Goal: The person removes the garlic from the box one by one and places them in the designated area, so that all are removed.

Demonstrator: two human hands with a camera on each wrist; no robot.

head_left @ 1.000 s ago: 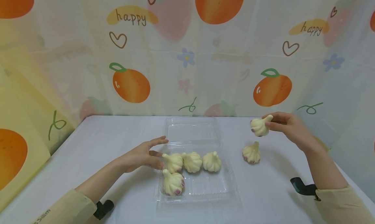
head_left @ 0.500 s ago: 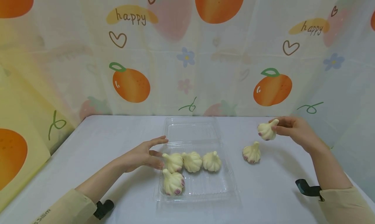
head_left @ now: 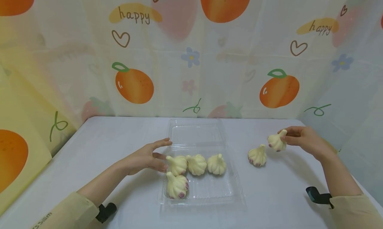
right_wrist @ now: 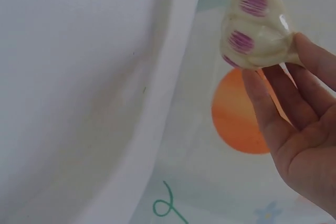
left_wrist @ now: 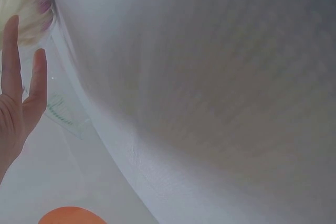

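My right hand [head_left: 308, 140] pinches a garlic bulb [head_left: 277, 141] by its stem between thumb and fingers, over the right part of the table. In the right wrist view the purple-marked underside of this garlic bulb [right_wrist: 257, 27] faces the camera. Just left of it another garlic bulb [head_left: 257, 155] sits on the table. At the left edge of a clear plastic box [head_left: 215, 190], my left hand [head_left: 146, 159] rests with fingers spread. Three garlic bulbs [head_left: 196, 165] stand in a row inside the box, and one more garlic bulb [head_left: 178, 185] lies before the leftmost.
The box's clear lid [head_left: 195, 130] lies folded back toward the far table edge. A white cloth covers the table [head_left: 119, 132]. Behind it hangs a curtain [head_left: 167, 72] printed with oranges.
My right hand has moved right and down toward the table with the garlic bulb in its grip. My left hand and the bulbs in the box have stayed in place.
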